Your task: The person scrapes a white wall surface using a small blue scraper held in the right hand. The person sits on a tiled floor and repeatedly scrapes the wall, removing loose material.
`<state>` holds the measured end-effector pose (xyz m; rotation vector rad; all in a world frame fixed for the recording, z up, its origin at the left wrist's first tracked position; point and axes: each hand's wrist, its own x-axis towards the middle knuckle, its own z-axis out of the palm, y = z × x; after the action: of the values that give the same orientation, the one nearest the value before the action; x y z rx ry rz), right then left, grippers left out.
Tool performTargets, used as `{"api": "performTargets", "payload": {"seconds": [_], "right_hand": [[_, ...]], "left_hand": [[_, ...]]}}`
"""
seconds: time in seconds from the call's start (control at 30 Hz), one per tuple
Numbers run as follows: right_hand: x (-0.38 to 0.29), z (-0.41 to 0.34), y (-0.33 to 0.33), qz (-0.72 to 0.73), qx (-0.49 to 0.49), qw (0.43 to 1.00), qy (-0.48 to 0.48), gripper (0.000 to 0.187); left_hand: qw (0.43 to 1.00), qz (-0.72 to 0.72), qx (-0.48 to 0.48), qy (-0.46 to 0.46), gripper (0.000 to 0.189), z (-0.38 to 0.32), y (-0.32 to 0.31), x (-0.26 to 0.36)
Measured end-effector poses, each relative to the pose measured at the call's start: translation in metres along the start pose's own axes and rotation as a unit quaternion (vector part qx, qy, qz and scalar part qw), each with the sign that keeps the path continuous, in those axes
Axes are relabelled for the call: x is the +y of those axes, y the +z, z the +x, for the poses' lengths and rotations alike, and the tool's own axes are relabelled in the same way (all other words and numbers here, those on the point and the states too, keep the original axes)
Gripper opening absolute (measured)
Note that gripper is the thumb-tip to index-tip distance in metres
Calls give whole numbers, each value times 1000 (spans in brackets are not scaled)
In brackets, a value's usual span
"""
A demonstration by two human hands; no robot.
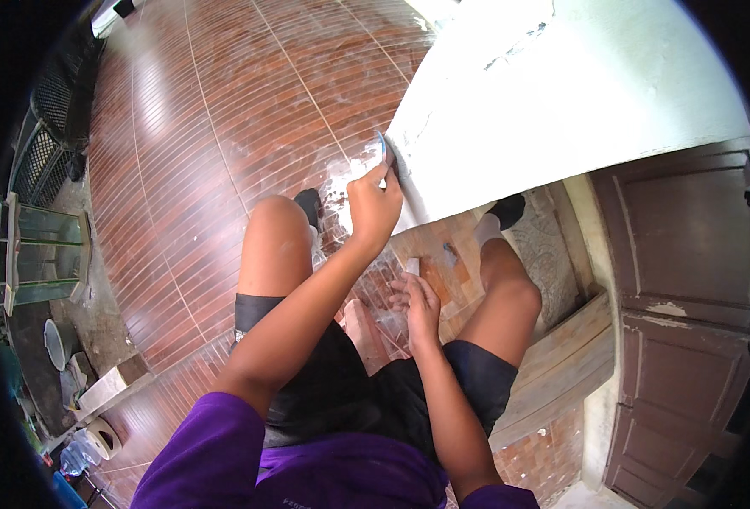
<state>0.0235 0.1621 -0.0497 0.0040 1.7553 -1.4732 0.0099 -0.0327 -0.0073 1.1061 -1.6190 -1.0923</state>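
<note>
My left hand [375, 202] grips a thin flat scraper [385, 151] with a blue edge. Its blade stands against the lower edge of a white wall [515, 127], where the wall meets the floor. Wet-looking white filler [340, 191] is smeared over the tiles beside this hand. My right hand [421, 308] is lower, between my knees, palm partly up. A small flat pale piece [412, 266] sticks out from its fingertips; the other fingers are loosely spread. What the piece is made of cannot be told.
A small blue-grey item [451, 253] lies on the tan tiles near my right foot [507, 211]. Brown panelled doors [687, 235] and a wooden step [559, 369] are at right. A glass tank [50, 245], a bucket [59, 343] and clear plastic bottles [80, 453] stand at left.
</note>
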Motion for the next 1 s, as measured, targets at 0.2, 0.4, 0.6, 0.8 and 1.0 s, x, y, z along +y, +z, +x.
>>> {"api": "performTargets", "payload": {"seconds": [0.2, 0.4, 0.6, 0.8, 1.0], "right_hand": [[0, 0, 1, 4, -2, 1000, 2, 33], [0, -1, 0, 8, 2, 1000, -3, 32], [-2, -1, 1, -3, 0, 1000, -3, 31], [-2, -3, 0, 1, -6, 1000, 0, 32], [-2, -2, -2, 4, -4, 1000, 0, 32]], "left_hand": [[1000, 13, -4, -3, 18, 1, -2, 1], [998, 1, 14, 55, 18, 6, -1, -3], [999, 2, 18, 43, 17, 6, 1, -3], [997, 8, 33, 71, 18, 5, 1, -2], [998, 13, 22, 58, 19, 4, 0, 2]]}}
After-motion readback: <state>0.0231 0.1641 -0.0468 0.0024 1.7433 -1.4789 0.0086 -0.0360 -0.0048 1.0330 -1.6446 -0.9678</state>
